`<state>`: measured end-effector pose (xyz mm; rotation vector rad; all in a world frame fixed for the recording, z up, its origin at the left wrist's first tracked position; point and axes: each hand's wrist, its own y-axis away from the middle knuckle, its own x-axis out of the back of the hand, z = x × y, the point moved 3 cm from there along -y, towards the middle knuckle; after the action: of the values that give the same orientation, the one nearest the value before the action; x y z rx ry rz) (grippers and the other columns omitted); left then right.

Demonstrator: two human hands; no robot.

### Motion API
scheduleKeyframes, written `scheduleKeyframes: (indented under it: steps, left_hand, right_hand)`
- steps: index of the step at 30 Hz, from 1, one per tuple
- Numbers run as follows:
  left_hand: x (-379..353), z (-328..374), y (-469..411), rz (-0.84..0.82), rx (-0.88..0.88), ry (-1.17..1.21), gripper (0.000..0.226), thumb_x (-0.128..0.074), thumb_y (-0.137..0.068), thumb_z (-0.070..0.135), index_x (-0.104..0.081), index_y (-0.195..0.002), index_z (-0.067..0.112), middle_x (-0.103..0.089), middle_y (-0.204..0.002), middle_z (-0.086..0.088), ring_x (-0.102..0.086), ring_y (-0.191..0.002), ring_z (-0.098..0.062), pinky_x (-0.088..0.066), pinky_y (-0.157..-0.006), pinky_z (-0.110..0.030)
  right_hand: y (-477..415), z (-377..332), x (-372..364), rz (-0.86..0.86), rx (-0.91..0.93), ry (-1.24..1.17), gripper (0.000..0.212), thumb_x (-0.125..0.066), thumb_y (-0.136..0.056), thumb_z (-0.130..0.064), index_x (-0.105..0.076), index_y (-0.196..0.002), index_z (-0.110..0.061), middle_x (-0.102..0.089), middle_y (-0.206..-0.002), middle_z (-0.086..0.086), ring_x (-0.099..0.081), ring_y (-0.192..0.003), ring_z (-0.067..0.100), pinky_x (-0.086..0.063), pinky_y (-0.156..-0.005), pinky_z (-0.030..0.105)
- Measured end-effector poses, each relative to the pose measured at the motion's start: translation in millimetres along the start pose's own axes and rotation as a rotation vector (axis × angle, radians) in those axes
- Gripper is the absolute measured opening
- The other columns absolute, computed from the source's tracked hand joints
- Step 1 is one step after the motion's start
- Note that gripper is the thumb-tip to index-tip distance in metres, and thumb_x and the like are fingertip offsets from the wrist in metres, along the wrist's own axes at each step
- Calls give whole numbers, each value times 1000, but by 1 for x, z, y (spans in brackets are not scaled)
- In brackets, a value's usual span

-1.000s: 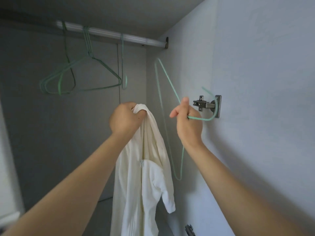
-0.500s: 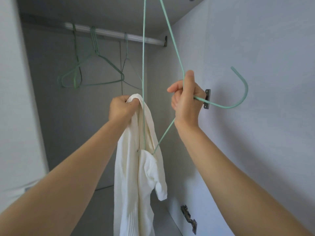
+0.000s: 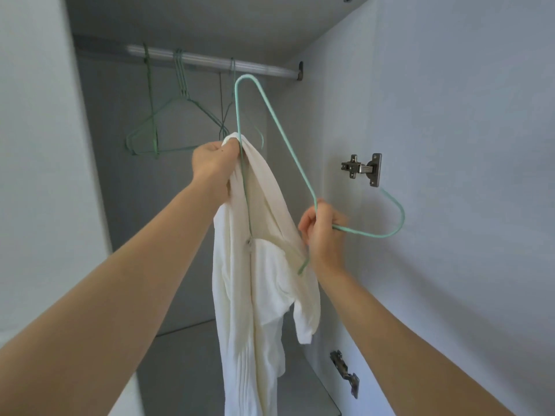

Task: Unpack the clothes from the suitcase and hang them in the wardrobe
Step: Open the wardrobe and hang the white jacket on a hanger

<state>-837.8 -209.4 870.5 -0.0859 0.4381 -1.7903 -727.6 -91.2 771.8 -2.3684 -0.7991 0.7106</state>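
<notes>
Wardrobe (image 3: 450,115) inside, pale grey panels all round, both forearms reaching up into it. Nearest, the L hand (image 3: 214,163) is at approx 11 o'clock of centre, fingers curled tight round the bunched top of the white garment (image 3: 255,295). The garment hangs straight down to 6, w/ one short sleeve dangling at 5. R hand (image 3: 322,226) is just off centre toward 3, fingers closed round the neck of the mint hanger (image 3: 279,130), hook poking out to 3. Hanger is tipped on end, one corner up at 12. Its long bar runs down past the L knuckles & seemingly into the garment's opening. The lower corner is hidden in cloth, so can't tell how far in.

Behind, at 3, there's a door hinge (image 3: 362,169) on the side panel, & a 2nd hinge (image 3: 345,373) at 5. Farthest, at 11–12, is the rail (image 3: 216,63) w/ spare green hangers (image 3: 168,127). Suitcase not in view.

Step in hand, I'd judge, is threading the hanger into the top. To do it well:
- L hand eases off enough to spread the neckline.
- R hand turns the hanger level so both shoulders seat, keeping the hook clear of the hinge.
- Then lift it to the free stretch of rail near 12–1.
</notes>
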Motion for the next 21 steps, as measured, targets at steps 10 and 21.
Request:
scheduleKeyframes:
  steps: [10,21]
  left_hand:
    - [32,-5,-4,177,54,87,33,-54,-85,24,-34,-59,20,-33,-60,1,-31,-56,-17,-29,-58,-27]
    - [54,-18,-5,147,-191,-401,30,-57,-73,29,-36,-56,17,-31,-56,-1,-28,-55,-21,-25,-55,-28]
  right_hand:
    - [-5,11,26,-136,-2,233,26,-41,-70,-18,-48,-45,-12,-31,-33,-11,-29,-36,3,-24,-40,17]
    - [-17,4,26,-363,-37,555,21,-49,-85,-3,-57,-67,-12,-40,-35,-10,-32,-34,3,-28,-45,20]
